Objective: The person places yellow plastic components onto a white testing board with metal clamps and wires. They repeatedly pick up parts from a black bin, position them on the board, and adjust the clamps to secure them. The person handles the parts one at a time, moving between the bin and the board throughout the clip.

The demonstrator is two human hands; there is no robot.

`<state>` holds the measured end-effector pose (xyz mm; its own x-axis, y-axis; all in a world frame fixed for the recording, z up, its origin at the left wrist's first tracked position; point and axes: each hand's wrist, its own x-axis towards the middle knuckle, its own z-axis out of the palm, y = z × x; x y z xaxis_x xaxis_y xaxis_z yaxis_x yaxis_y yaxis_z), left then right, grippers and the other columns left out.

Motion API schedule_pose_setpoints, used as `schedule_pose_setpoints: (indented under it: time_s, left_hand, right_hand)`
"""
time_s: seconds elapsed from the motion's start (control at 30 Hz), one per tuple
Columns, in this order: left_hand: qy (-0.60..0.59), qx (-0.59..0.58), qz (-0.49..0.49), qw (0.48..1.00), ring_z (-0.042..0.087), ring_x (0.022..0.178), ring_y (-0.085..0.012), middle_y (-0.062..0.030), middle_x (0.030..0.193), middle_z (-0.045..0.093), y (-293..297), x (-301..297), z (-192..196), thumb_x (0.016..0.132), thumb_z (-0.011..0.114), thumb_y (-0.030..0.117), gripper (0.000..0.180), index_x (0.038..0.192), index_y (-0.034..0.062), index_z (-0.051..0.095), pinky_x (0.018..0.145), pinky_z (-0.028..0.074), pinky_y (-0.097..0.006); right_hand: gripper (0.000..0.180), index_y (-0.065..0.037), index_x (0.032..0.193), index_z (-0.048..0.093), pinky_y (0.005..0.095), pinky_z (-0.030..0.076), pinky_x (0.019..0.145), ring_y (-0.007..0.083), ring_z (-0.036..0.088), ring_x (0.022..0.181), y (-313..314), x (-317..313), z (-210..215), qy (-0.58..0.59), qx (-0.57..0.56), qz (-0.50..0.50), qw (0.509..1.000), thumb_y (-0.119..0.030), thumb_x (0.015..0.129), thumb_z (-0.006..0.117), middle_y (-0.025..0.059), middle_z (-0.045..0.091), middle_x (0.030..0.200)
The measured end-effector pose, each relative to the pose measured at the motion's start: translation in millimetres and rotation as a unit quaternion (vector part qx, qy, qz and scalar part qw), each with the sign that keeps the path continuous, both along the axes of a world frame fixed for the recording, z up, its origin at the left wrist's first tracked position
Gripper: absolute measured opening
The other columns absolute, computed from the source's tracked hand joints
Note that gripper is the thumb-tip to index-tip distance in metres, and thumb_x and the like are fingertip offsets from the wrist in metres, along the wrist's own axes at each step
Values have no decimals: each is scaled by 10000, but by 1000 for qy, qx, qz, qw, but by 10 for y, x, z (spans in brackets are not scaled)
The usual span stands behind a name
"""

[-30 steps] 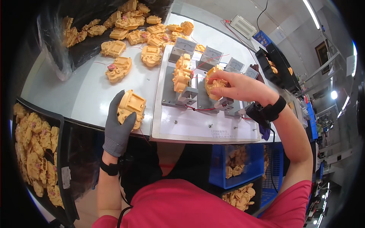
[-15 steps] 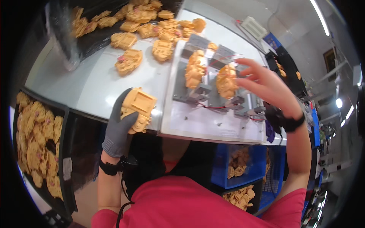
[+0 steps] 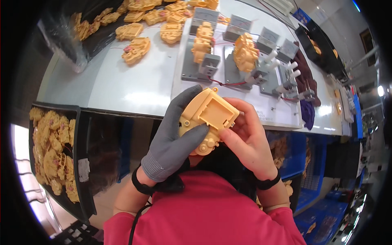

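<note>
A yellow plastic housing point(image 3: 215, 110) with a rectangular recess is held in front of my chest, just off the table's near edge. My left hand point(image 3: 173, 134), in a grey glove, grips it from the left with the thumb across its face. On the other side my bare right hand point(image 3: 249, 141) pinches its lower right edge between thumb and fingers. Beyond them, two similar yellow assemblies stand in the grey test fixture: one point(image 3: 203, 43) on the left station and another point(image 3: 246, 53) on the middle one. Thin red wires run at the fixture.
Loose yellow housings point(image 3: 136, 50) lie on the white table point(image 3: 118, 83), with more heaped at the far left. A black crate point(image 3: 77, 163) of them stands low on the left. Blue bins point(image 3: 296, 153) sit below on the right. Grey meters point(image 3: 239, 26) line the fixture's back.
My right hand has left the fixture and come down to take hold of the housing. My left hand has carried that housing rightward to my middle. The view has shifted too.
</note>
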<state>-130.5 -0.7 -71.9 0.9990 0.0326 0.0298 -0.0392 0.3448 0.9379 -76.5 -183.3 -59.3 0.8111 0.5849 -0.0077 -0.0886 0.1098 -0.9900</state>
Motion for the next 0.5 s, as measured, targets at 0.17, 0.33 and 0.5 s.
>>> schedule_pose_setpoints:
  time_s: [0.17, 0.33, 0.5]
  left_hand:
    - [35, 9, -31, 999, 487, 1287, -195, -119, 1447, 438, -271, 160, -43, 917, 623, 123, 727, 1536, 43, 249, 1058, 436, -352]
    - [16, 39, -113, 993, 537, 1230, -201, -122, 1407, 483, -445, 228, -17, 965, 590, 215, 655, 1519, 45, 283, 981, 489, -349]
    - [-124, 261, -200, 936, 630, 1097, -265, -160, 1285, 579, -523, 328, -83, 1020, 455, 469, 593, 1442, 55, 404, 861, 549, -378]
  right_hand:
    - [505, -10, 1404, 375, 311, 484, 991, 152, 566, 1171, -324, 73, -95, 26, 6, -35, 999, -82, 968, 620, 114, 565, 1281]
    - [505, -13, 1405, 380, 315, 477, 1003, 161, 559, 1190, -621, 105, -173, 31, 72, -48, 996, -93, 969, 624, 111, 564, 1288]
    - [494, -29, 1401, 397, 297, 474, 973, 148, 557, 1188, -703, 109, -104, 4, 176, -68, 982, -77, 966, 626, 101, 569, 1281]
